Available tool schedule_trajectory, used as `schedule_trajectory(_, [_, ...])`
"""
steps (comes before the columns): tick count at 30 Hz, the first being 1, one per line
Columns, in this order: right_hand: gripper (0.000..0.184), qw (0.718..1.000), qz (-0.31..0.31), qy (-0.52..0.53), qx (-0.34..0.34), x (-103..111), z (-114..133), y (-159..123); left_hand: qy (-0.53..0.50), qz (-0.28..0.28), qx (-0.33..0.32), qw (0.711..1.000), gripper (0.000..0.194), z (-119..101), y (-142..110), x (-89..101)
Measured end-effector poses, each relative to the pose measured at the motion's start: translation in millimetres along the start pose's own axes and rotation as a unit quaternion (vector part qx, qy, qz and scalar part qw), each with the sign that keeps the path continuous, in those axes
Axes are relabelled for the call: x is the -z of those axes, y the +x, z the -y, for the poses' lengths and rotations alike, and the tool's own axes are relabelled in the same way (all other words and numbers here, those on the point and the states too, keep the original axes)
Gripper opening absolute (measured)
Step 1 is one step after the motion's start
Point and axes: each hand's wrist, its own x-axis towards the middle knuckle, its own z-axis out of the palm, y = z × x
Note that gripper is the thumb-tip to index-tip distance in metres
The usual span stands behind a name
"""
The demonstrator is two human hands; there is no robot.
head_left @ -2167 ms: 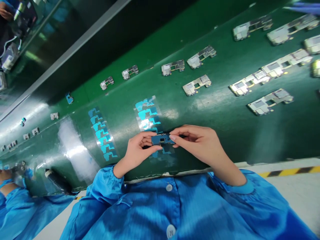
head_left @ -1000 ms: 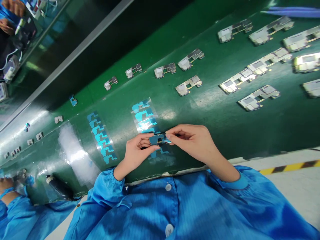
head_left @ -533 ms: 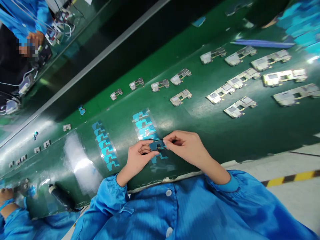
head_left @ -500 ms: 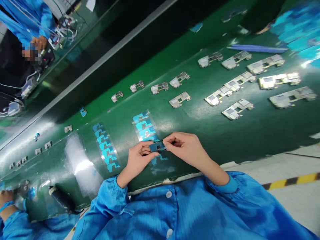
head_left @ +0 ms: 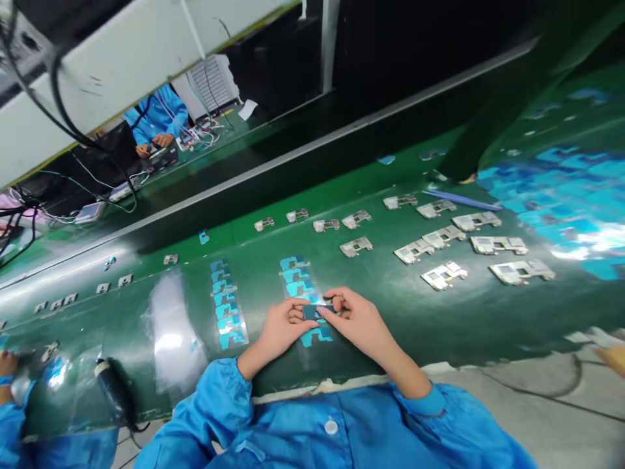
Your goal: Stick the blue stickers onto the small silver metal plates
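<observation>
My left hand [head_left: 279, 331] pinches one end of a small circuit board [head_left: 309, 312] between thumb and fingers. The board's upper face looks dark blue. At its other end is my right hand [head_left: 361, 326], its thumb pressed on the board and its fingers curled behind. Under the hands lies a clear sheet of light-blue adhesive pieces [head_left: 299, 281], partly hidden by them. To the left is a second sheet of blue pieces [head_left: 225, 306] flat on the green bench.
Several metal-shielded circuit boards [head_left: 445, 276] lie in rows to the right and back. Beyond them are blue pieces [head_left: 547, 202] and a purple strip [head_left: 461, 198]. A clear plastic sheet [head_left: 170, 326] and a black corded tool [head_left: 114, 394] lie left, near a co-worker's hand [head_left: 6, 366].
The view has tilted up and shifted, showing more of the opposite bench. My right thumb has moved further across the board, covering more of it. Both hands still hold it.
</observation>
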Motion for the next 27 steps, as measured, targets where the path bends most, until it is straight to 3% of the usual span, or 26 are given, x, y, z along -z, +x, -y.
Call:
schedule_trajectory(5, [0.026,1.000,0.014,0.006,0.027,-3,-4,2,0.016,-0.013,0.000,1.000,0.044,-8,-5,-9.6])
schedule_trajectory(10, [0.031,0.995,0.050,0.083,0.018,6,-10,1,0.003,-0.032,-0.010,0.999,0.042,-14,-1,-16.8])
schedule_trajectory(12, [0.034,0.990,0.047,0.132,0.005,13,-15,-2,0.056,-0.070,-0.046,0.995,0.041,-31,18,0.2])
schedule_trajectory(15, [0.034,0.987,0.022,0.157,-0.001,21,-21,-8,0.127,-0.211,-0.101,0.964,0.032,-70,66,51.6])
schedule_trajectory(18, [0.029,0.996,0.007,0.087,0.034,22,-17,-14,0.163,-0.305,-0.095,0.934,0.021,-104,125,107.0])
schedule_trajectory(21, [0.022,0.994,0.010,-0.017,0.107,18,-10,-15,0.205,-0.337,-0.076,0.916,0.014,-118,166,131.1])
schedule_trajectory(24, [0.018,0.973,-0.036,-0.103,0.205,18,-9,-17,0.243,-0.343,-0.092,0.903,0.013,-111,165,114.1])
schedule_trajectory(26, [0.020,0.951,-0.039,-0.163,0.258,21,-12,-20,0.273,-0.279,-0.146,0.909,0.018,-94,135,88.0])
schedule_trajectory(27, [0.023,0.942,-0.018,-0.196,0.273,24,-13,-22,0.293,-0.204,-0.190,0.915,0.020,-81,112,73.5])
